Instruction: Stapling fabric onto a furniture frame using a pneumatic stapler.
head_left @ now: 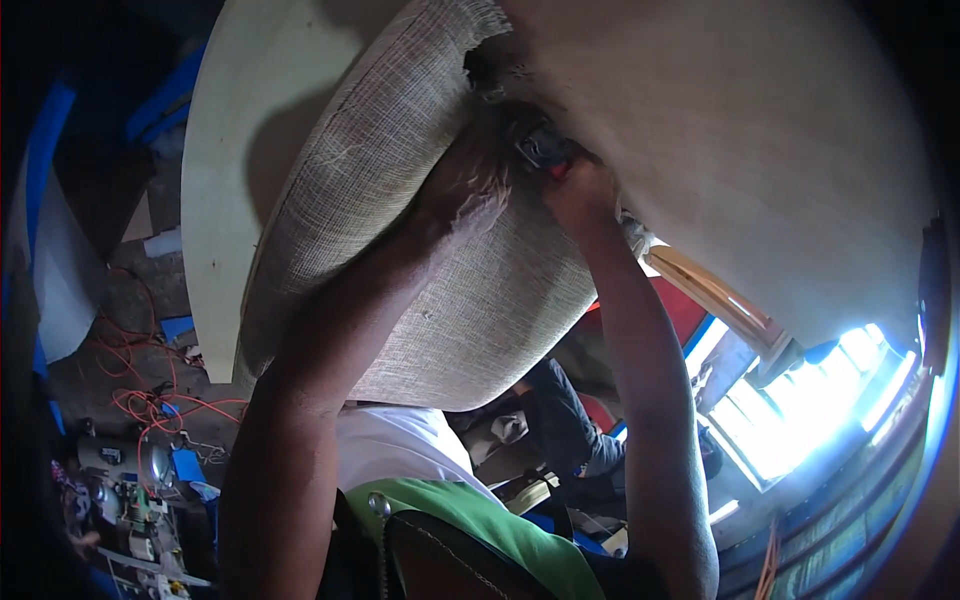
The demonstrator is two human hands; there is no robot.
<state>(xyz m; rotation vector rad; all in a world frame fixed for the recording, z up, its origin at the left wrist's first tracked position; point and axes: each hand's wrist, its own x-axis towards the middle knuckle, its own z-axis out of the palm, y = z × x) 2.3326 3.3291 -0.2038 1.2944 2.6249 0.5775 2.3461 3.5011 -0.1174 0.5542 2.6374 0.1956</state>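
The dark tool [541,146] sat in the shadow where the woven fabric [470,320] met the broad tan panel [760,130], near the top middle of the view. It lay at the front of the right hand [585,195], up and slightly to the left of it, and up and to the right of the left hand [468,195]. The right hand was nearer, and was closed around the tool, where a small red part showed beside the fingers. The tool's long axis could not be made out in the gloom.

The left hand reached up over the fabric, just beside the tool; its fingertips were lost in the dark, so whether they pinched or pressed the cloth could not be told. The grey fabric ran in a long curved fold from the frayed edge at the top down toward the lower left, with a pale board [215,210] behind it.

No container with visible contents could be made out. A rounded, tank-like body [112,457] stood at the lower left, its inside hidden, near loops of orange hose [150,402] on the floor. At the right, a bright window [815,390] threw glare past an orange-brown wooden piece [715,295].
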